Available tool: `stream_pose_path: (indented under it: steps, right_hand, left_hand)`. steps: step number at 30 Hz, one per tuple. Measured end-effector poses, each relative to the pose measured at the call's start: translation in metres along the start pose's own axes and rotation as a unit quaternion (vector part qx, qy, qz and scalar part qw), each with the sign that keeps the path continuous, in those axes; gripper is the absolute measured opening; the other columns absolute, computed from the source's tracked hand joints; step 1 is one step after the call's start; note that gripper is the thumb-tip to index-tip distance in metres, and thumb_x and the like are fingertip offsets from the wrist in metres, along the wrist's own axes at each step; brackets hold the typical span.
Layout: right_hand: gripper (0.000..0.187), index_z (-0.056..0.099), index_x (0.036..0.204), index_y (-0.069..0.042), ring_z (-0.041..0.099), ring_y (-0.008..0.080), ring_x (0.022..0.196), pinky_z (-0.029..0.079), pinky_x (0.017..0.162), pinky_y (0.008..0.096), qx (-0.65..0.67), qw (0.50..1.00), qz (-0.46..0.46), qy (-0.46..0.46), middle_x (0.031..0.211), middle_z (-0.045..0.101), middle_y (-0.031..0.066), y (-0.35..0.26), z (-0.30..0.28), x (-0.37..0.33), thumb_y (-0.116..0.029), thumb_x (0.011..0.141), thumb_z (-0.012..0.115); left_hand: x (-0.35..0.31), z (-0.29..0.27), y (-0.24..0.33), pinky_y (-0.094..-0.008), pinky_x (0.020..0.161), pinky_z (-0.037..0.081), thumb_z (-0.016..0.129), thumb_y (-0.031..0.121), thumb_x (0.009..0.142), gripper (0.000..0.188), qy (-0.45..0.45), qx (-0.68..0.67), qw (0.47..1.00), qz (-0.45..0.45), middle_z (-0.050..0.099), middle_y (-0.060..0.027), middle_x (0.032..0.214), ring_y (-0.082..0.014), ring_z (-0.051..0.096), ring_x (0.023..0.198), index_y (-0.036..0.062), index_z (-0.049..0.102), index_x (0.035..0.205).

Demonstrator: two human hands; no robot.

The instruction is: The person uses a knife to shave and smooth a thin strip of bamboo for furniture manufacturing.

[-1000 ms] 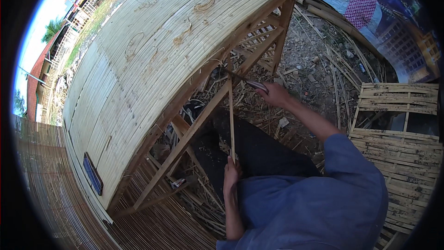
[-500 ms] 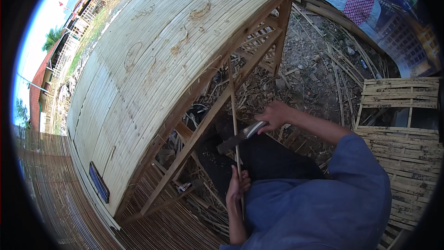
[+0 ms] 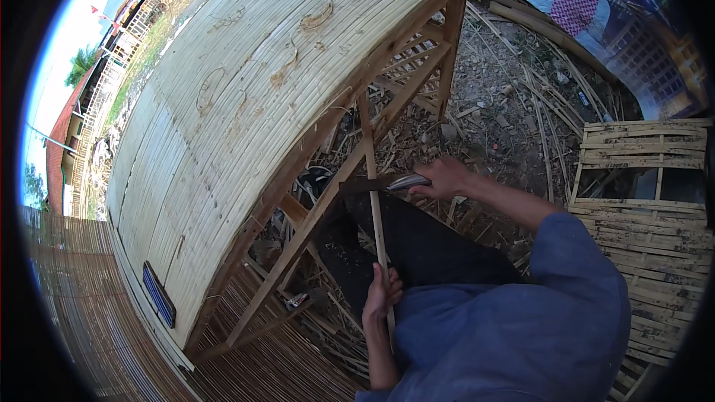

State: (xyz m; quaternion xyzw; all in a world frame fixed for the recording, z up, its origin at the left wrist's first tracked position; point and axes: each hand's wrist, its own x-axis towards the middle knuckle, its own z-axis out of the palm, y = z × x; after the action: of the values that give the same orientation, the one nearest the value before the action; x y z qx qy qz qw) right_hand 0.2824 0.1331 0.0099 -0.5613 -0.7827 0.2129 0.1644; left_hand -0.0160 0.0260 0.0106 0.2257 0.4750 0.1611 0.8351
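Note:
My left hand (image 3: 383,292) is closed round the lower part of a long bamboo strip (image 3: 378,232), near my lap. The strip slants up and away, its far end reaching the wooden frame under the table. My right hand (image 3: 445,178) grips the shiny, pale handle of a broad, dark-bladed knife (image 3: 359,185). The blade lies crosswise over the strip, apparently against it, with its tip near the diagonal brace. Whether it cuts into the strip I cannot tell.
A large table topped with bamboo slats (image 3: 223,119) stands on my left, with a diagonal wooden brace (image 3: 298,242) below. A dark blue striped rectangular object (image 3: 159,295) rests on its near end. Woven bamboo panels (image 3: 640,242) lie at right. Scraps and offcuts litter the ground (image 3: 491,97).
The knife has moved up along the strip, away from my left hand, and its blade has swung from slanting to nearly level. The strip now shows a wider face. My left hand stays put.

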Motion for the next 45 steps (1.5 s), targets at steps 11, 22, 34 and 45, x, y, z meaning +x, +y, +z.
stream_pose_path:
  steps: [11, 22, 34, 45]
  right_hand:
    - [0.055, 0.055, 0.081, -0.01, 0.062, 0.0358, 0.059, 0.049, 0.054, 0.0437, 0.019, 1.0, 0.015, 0.018, 0.056, 0.059, 0.0114, -0.013, -0.007, 0.008, -0.065, 0.079, 0.052]
    - [0.052, 0.057, 0.086, -0.01, 0.063, 0.0348, 0.061, 0.05, 0.058, 0.044, -0.166, 0.951, -0.207, -0.159, 0.061, 0.06, 0.0141, -0.032, -0.031, 0.006, -0.062, 0.083, 0.049]
    - [0.05, 0.055, 0.09, -0.011, 0.061, 0.0349, 0.055, 0.048, 0.05, 0.0453, -0.13, 0.985, -0.064, -0.088, 0.058, 0.059, 0.0132, -0.013, -0.041, -0.006, -0.06, 0.083, 0.049]
    - [0.05, 0.055, 0.087, -0.012, 0.061, 0.0344, 0.057, 0.048, 0.052, 0.0436, -0.065, 0.996, -0.051, -0.029, 0.057, 0.058, 0.0112, 0.023, -0.022, -0.011, -0.062, 0.082, 0.05]
  left_hand:
    - [0.0, 0.004, 0.005, -0.0213, 0.04, 0.018, 0.027, 0.069, 0.088, 0.057, 0.02, 0.014, 0.999, 0.022, 0.024, 0.0077, 0.054, -0.0047, 0.021, 0.044, 0.0157, 0.037, 0.071]
    - [-0.01, 0.008, -0.003, -0.021, 0.037, 0.015, 0.029, 0.069, 0.088, 0.056, 0.018, -0.052, 0.998, -0.019, 0.025, 0.0074, 0.052, -0.0042, 0.018, 0.041, 0.0157, 0.037, 0.072]
    - [-0.022, 0.009, -0.023, -0.021, 0.036, 0.017, 0.026, 0.065, 0.09, 0.057, -0.036, -0.085, 0.995, -0.031, 0.025, 0.0062, 0.05, -0.0048, 0.019, 0.038, 0.0128, 0.04, 0.074]
    - [-0.022, 0.02, -0.026, -0.0222, 0.036, 0.018, 0.023, 0.061, 0.093, 0.056, 0.056, 0.043, 0.997, 0.045, 0.027, 0.0063, 0.051, -0.0048, 0.024, 0.039, 0.0117, 0.04, 0.071]
